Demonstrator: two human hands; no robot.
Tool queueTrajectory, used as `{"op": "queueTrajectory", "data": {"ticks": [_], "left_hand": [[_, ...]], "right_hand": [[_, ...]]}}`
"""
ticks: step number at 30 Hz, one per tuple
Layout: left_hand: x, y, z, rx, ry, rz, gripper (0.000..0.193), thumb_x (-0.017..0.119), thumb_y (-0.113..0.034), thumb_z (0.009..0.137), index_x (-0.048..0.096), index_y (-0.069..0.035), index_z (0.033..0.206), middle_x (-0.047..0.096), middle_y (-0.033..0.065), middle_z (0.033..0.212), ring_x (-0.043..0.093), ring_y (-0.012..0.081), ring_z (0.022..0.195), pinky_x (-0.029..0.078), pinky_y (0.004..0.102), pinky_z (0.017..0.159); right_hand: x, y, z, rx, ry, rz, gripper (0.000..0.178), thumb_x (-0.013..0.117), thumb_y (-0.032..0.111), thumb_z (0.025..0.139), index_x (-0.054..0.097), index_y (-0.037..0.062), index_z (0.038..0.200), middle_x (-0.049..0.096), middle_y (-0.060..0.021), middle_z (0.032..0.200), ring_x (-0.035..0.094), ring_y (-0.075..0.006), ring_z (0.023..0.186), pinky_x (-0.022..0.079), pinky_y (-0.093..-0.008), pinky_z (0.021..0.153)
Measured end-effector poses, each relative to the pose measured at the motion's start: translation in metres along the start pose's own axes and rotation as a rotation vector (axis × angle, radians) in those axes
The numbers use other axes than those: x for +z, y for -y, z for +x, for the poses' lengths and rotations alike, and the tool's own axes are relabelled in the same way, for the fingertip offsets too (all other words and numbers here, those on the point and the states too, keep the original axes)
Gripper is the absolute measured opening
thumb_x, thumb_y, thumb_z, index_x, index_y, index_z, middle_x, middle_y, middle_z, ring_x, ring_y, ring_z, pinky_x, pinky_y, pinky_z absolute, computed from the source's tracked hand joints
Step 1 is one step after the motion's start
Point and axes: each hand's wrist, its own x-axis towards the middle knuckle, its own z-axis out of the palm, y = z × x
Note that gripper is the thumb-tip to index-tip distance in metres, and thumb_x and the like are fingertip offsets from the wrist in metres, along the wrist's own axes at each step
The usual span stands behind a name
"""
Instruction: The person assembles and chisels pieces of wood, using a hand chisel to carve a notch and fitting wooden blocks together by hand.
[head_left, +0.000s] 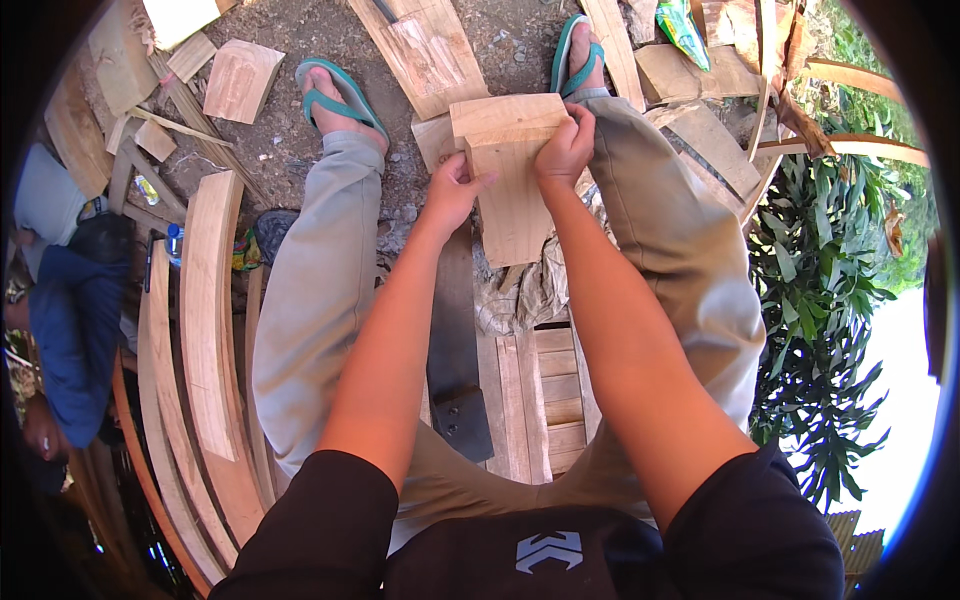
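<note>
Between my knees I hold a pale wooden block [512,190] with both hands. Its upper end is wider and forms a step above the narrower lower part, though whether this is one piece or two stacked ones I cannot tell. My left hand [452,195] grips the left edge, thumb on the near face. On the opposite edge, my right hand [567,150] has its fingers curled round the upper corner. A thick wooden plank [430,60] with a rough patch lies just beyond the block. Below my left hand, a dark flat strip [455,330] runs toward me.
Long curved boards [210,320] stand at my left, near another person in blue clothing [75,310]. Wood offcuts [243,80] litter the dirt ground. Crumpled cloth or paper [520,295] lies by a slatted wooden piece [535,400]. Leafy branches [815,270] border the right side.
</note>
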Motion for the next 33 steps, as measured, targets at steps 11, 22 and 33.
{"op": "queueTrajectory", "data": {"ticks": [11, 22, 33], "left_hand": [[-0.009, 0.03, -0.021, -0.067, -0.141, -0.006, 0.042, 0.063, 0.003, 0.091, 0.051, 0.0, 0.13, 0.063, 0.0124, 0.126, 0.06, 0.0198, 0.116, 0.045, 0.0332, 0.101], [-0.009, 0.02, -0.014, -0.156, -0.131, 0.1, 0.077, 0.069, -0.019, 0.081, 0.032, -0.006, 0.147, 0.051, 0.0134, 0.14, 0.05, 0.0267, 0.128, 0.04, 0.0438, 0.104], [-0.021, -0.016, 0.013, -0.079, -0.564, 0.0, 0.081, 0.072, -0.041, 0.09, 0.026, -0.013, 0.151, 0.044, 0.0136, 0.145, 0.044, 0.0263, 0.132, 0.04, 0.0461, 0.104]], "right_hand": [[0.012, 0.002, -0.019, -0.059, 0.17, 0.005, 0.035, 0.038, 0.02, 0.091, 0.058, 0.0022, 0.113, 0.066, -0.0254, 0.093, 0.065, -0.0424, 0.086, 0.048, -0.0481, 0.077], [0.002, -0.012, -0.015, 0.018, 0.215, -0.013, 0.035, 0.037, 0.019, 0.092, 0.058, 0.0037, 0.117, 0.066, -0.0251, 0.102, 0.063, -0.0405, 0.096, 0.047, -0.0456, 0.086], [0.032, -0.02, -0.007, 0.437, 0.479, 0.328, 0.035, 0.047, 0.025, 0.091, 0.064, 0.0016, 0.11, 0.067, -0.013, 0.099, 0.064, -0.0278, 0.09, 0.05, -0.038, 0.077]]}}
